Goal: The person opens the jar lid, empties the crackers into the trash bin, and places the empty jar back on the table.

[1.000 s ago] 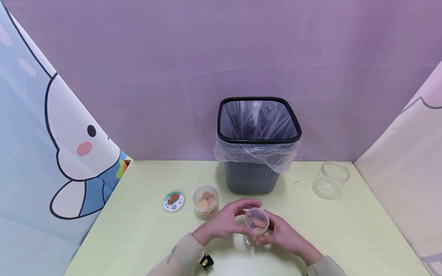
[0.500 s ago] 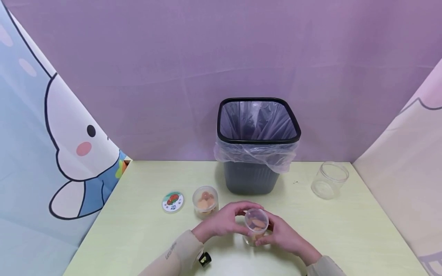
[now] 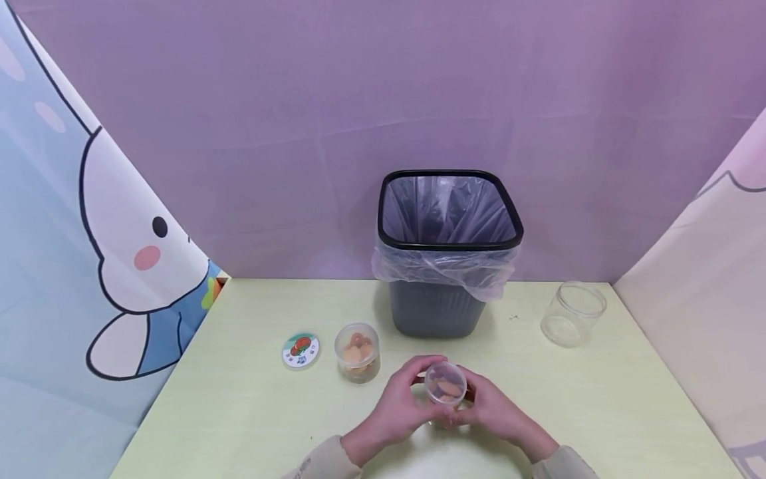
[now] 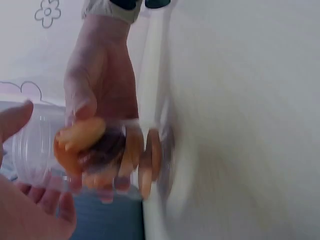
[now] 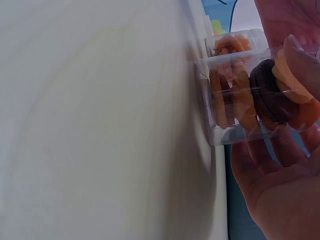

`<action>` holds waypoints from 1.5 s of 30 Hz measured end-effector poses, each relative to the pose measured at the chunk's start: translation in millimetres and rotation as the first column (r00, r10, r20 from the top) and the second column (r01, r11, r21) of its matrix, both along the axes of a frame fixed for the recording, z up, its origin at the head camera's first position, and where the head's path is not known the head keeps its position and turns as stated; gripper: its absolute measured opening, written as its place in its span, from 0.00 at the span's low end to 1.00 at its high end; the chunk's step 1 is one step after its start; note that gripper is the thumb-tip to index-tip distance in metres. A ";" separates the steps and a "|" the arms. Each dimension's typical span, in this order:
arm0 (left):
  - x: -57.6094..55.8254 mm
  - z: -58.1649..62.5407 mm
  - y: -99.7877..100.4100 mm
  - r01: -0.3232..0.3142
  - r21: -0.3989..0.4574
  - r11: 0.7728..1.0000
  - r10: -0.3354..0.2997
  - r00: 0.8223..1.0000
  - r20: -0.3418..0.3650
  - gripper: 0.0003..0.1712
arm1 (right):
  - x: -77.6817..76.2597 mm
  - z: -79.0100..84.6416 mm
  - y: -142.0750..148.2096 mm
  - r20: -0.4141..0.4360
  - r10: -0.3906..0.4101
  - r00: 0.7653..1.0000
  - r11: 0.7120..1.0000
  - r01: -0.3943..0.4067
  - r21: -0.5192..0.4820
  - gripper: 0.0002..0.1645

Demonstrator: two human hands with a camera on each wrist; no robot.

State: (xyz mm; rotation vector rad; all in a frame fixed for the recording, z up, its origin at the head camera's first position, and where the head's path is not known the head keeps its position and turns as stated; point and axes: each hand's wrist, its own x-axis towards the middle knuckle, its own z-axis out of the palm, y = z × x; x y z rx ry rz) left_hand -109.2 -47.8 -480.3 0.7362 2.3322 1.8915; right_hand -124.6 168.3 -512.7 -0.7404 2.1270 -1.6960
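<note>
A clear plastic jar (image 3: 445, 382) stands upright near the table's front, with tan and dark brown cookies (image 5: 272, 92) inside. My right hand (image 3: 493, 409) grips it from the right, its thumb in front and fingers behind. From the left, my left hand (image 3: 401, 406) curls round the upper part, its fingers behind the rim and its thumb close to the right thumb. In the left wrist view, the left fingers (image 4: 50, 202) lie along the jar's ridged top end. Whether a lid sits on the jar I cannot tell.
A second jar of cookies (image 3: 357, 352) stands to the left, beside a round disc with a tomato-like picture (image 3: 300, 350). Behind is a grey bin (image 3: 437, 309) with a black rim and plastic liner. A clear jar (image 3: 571, 314) without visible contents stands at back right.
My left hand has shifted slightly right and nearer to me, its thumb now in front of the jar by the right thumb. The right hand and the jar look unmoved.
</note>
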 end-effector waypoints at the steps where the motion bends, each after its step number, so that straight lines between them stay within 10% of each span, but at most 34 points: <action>1: 2.3 -0.2 1.7 -0.022 0.005 1.000 0.022 1.000 -0.003 0.43 | -0.1 -0.2 0.0 -0.001 0.002 1.000 1.000 -0.002 -0.003 0.41; 11: 12.6 -0.3 11.2 -0.150 -0.001 0.989 0.150 0.987 -0.050 0.43 | -0.6 -0.5 0.5 -0.009 0.002 1.000 1.000 -0.002 -0.007 0.41; 21: -12.0 6.2 -11.4 0.120 -0.057 0.991 -0.117 0.992 0.045 0.43 | 0.3 0.9 -0.3 -0.008 -0.009 1.000 1.000 0.009 0.008 0.44; 30: -49.9 12.0 -31.6 0.463 -0.059 0.884 -0.459 0.885 0.076 0.42 | 0.3 2.0 -0.9 0.009 -0.009 1.000 1.000 0.009 0.018 0.46; 37: -65.8 7.3 -33.3 0.591 -0.046 0.805 -0.587 0.806 0.083 0.41 | 0.4 0.4 -0.9 0.021 0.001 1.000 1.000 -0.001 0.016 0.47; 45: -60.9 11.1 -31.8 0.524 -0.112 0.844 -0.525 0.851 0.029 0.38 | -1.0 1.4 -0.8 0.014 0.003 1.000 1.000 -0.003 0.008 0.50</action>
